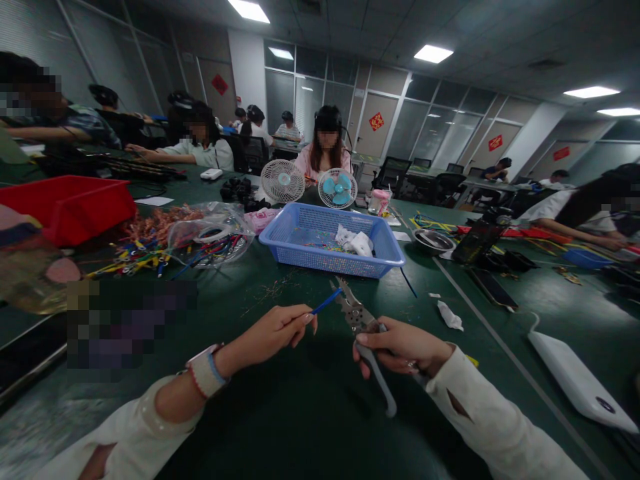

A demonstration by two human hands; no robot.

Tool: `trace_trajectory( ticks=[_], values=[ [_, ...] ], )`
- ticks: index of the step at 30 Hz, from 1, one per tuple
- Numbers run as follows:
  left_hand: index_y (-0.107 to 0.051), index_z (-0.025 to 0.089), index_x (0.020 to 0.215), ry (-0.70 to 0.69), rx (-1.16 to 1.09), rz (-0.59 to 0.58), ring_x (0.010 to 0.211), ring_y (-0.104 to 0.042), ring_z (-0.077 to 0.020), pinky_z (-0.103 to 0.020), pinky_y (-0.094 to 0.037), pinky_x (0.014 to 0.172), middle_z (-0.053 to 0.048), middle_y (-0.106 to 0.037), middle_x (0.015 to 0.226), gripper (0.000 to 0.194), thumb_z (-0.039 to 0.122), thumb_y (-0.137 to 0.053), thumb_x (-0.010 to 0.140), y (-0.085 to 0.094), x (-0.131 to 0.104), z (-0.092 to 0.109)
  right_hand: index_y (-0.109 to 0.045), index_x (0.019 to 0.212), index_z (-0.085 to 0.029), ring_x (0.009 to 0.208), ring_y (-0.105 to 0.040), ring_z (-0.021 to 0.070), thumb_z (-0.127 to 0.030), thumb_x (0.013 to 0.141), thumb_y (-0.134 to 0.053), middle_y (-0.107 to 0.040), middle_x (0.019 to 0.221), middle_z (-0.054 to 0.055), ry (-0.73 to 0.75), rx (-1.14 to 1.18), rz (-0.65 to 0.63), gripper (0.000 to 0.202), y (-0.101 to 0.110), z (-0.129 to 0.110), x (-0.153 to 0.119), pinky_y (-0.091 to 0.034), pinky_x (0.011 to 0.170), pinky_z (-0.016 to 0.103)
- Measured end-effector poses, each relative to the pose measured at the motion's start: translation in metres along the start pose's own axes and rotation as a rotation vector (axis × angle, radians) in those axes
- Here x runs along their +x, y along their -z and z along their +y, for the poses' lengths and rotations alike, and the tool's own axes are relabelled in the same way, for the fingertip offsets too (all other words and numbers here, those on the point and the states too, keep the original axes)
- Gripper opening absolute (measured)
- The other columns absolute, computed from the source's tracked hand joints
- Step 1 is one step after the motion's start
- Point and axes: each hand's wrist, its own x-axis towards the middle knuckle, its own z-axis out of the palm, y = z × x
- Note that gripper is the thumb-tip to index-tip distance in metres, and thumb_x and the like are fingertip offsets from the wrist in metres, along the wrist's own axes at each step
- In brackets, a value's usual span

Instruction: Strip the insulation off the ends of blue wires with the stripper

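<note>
Between the thumb and fingers of my left hand (285, 328) is a short blue wire (327, 302), which points up and to the right. My right hand (395, 347) is wrapped round the grey handles of a metal wire stripper (357, 317). Its jaws point up and to the left, and the wire's far end is at them; whether they grip it I cannot tell. Just beyond the tool stands a blue plastic basket (325, 257) with wire scraps and crumpled white tissue inside.
Left of the basket lie bundled coloured wires (145, 257), a clear bag and a red bin (75, 207). Two small fans stand behind it. On the right are a metal bowl (433, 241), a phone (493, 289) and a white device (580, 380). Several people sit around.
</note>
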Motion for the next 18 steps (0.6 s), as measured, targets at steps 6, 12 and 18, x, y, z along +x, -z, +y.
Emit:
trace_trajectory(
  ticks=[6,12,18],
  values=[
    [-0.059,0.018,0.093,0.01,0.007,-0.004,0.053,-0.048,-0.0112,-0.019,-0.037,0.051,0.004,-0.05,0.059,0.034,0.043,-0.036,0.097,0.001,0.002,-0.003,-0.061,0.089,-0.007,0.024,-0.025,-0.0017,-0.042,0.089,-0.053,-0.071,0.076,0.007,-0.016,0.223,-0.175,0.036,0.0,0.005,0.007,-0.016,0.022,0.015],
    [-0.059,0.018,0.093,0.006,0.005,0.003,0.051,-0.045,-0.0105,-0.019,-0.036,0.049,0.005,-0.049,0.059,0.036,0.043,-0.034,0.097,0.0,0.001,-0.004,-0.061,0.091,-0.006,0.023,-0.025,-0.0017,-0.041,0.089,-0.053,-0.071,0.077,0.008,-0.029,0.403,-0.299,0.036,-0.001,0.01,0.014,-0.017,0.02,0.014],
    [-0.06,0.018,0.093,-0.015,0.034,0.031,0.051,-0.046,-0.0105,-0.019,-0.036,0.049,0.005,-0.049,0.059,0.038,0.044,-0.033,0.098,0.0,0.002,-0.005,-0.06,0.094,-0.006,0.022,-0.024,-0.0015,-0.04,0.09,-0.051,-0.071,0.078,0.009,-0.019,0.568,-0.484,0.035,0.0,0.018,0.022,-0.016,0.018,0.013]
  ],
)
